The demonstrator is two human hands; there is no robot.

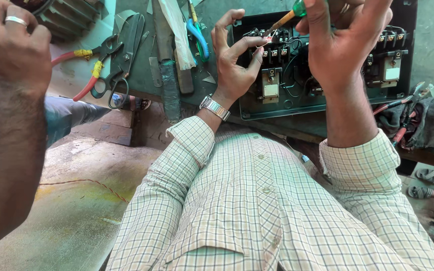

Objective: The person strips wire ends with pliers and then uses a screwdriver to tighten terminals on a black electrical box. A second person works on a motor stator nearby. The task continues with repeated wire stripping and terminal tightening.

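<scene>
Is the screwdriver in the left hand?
No: the right hand grips the green-handled screwdriver, while the left hand only steadies parts at the black box.

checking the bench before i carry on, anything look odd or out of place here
One thing: the handle of the dark metal scissors hangs past the edge of the green workbench, so a knock could tip them off. A second person's ringed hand sits close at the left. Nothing looks spilled or broken.

The right hand [340,47] covers most of the green-handled screwdriver [288,17], whose tip blurs among the switch box [327,65] terminals, while another person's hand [11,42] is cropped by the left edge.
</scene>
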